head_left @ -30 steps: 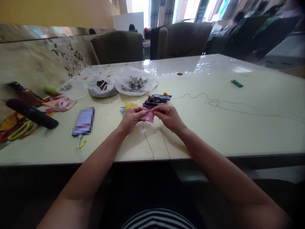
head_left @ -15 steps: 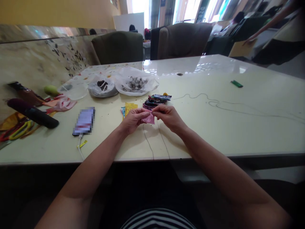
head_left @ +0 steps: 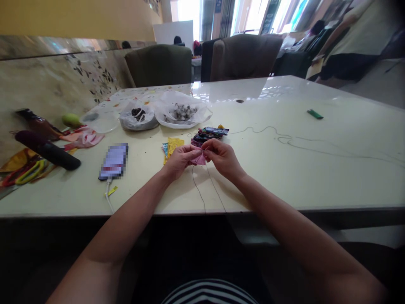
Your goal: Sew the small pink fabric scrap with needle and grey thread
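Observation:
A small piece of pink fabric [head_left: 200, 159] is held between both hands above the table. My left hand [head_left: 181, 160] pinches its left side between thumb and fingers. At its upper right edge, the fingertips of my right hand [head_left: 221, 156] are pressed together; whether a needle is in them is too small to see. Grey thread [head_left: 200, 192] hangs in two strands below the fabric, over the table's front edge. Just beyond the hands lies a stack of dark patterned fabric pieces [head_left: 209, 134]. Yellow and blue fabric pieces [head_left: 174, 145] lie beyond my left hand.
White plastic bags [head_left: 166, 122] with dark and whitish contents sit at the back. To the left are a phone [head_left: 114, 160] on a cable, a black cylindrical object [head_left: 50, 151] and scissors [head_left: 31, 172]. Long thread [head_left: 303, 145] and a green lighter [head_left: 315, 114] lie right. A person [head_left: 357, 42] stands behind.
My hands still hold the pink fabric, with the right fingers slightly shifted at its edge. The person in the back right is more upright and further into view. The camera view has tilted slightly.

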Demonstrator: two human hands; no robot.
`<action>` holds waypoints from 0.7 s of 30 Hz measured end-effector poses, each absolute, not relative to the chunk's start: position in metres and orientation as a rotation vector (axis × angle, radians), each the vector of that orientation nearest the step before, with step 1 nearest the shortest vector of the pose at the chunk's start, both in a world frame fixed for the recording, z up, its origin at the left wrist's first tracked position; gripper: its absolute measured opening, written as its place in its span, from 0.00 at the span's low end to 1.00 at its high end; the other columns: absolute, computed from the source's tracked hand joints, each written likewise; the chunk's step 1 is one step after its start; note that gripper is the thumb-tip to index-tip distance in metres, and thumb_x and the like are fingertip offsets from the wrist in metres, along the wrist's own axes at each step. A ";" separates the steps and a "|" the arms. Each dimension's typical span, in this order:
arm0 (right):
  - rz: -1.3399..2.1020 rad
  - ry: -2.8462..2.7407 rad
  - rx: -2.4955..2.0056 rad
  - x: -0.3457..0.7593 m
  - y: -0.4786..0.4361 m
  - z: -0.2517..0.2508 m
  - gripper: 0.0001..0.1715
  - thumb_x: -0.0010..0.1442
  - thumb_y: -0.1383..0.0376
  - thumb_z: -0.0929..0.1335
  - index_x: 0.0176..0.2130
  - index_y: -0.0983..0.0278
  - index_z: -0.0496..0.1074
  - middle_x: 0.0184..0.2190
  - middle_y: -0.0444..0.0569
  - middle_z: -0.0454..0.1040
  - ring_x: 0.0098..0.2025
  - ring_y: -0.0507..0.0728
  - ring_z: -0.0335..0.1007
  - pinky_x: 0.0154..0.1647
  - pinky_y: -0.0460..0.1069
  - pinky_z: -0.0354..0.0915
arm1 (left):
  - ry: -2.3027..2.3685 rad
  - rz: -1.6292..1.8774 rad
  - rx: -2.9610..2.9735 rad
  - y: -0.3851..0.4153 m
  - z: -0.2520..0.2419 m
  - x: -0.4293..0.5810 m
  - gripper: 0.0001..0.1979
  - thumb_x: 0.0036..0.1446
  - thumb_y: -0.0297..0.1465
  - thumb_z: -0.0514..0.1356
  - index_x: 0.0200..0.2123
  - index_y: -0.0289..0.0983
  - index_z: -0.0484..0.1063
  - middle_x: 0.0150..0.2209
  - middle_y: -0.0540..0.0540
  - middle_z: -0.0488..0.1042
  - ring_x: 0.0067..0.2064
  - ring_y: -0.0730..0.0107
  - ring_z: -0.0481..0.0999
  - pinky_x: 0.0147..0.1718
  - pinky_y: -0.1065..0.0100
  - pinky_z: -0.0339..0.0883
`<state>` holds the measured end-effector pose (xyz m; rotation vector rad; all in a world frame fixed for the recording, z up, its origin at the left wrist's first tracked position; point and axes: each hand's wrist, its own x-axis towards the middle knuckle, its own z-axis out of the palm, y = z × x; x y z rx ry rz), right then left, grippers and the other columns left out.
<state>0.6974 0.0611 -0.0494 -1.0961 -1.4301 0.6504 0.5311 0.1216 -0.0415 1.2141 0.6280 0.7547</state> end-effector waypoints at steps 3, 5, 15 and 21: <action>0.401 -1.513 -1.158 0.696 0.059 -0.050 0.06 0.61 0.65 0.69 0.41 0.63 0.74 0.34 0.47 0.74 0.34 0.54 0.71 0.38 0.51 0.69 | 0.663 0.822 1.255 0.119 -0.043 0.533 0.19 0.41 0.41 0.76 0.30 0.33 0.78 0.28 0.46 0.78 0.29 0.73 0.75 0.31 0.70 0.69; 0.216 -1.577 -1.165 0.696 0.059 -0.050 0.05 0.63 0.65 0.70 0.41 0.61 0.76 0.40 0.50 0.73 0.42 0.57 0.72 0.45 0.53 0.70 | 0.688 0.885 1.317 0.118 -0.044 0.535 0.19 0.41 0.41 0.76 0.29 0.33 0.78 0.26 0.48 0.77 0.27 0.74 0.73 0.30 0.70 0.67; 0.111 -1.683 -1.029 0.681 0.042 -0.037 0.12 0.68 0.64 0.65 0.32 0.60 0.71 0.37 0.51 0.75 0.42 0.58 0.70 0.45 0.56 0.67 | 0.795 0.926 1.672 0.112 -0.043 0.539 0.06 0.44 0.28 0.68 0.22 0.35 0.72 0.21 0.51 0.72 0.24 0.76 0.68 0.23 0.74 0.62; 0.794 -1.063 -0.882 0.690 -0.008 -0.007 0.06 0.65 0.56 0.70 0.38 0.53 0.69 0.25 0.43 0.68 0.27 0.56 0.69 0.24 0.51 0.63 | 0.819 0.880 1.254 0.124 -0.044 0.530 0.12 0.45 0.35 0.70 0.28 0.34 0.74 0.32 0.43 0.80 0.28 0.71 0.74 0.23 0.71 0.68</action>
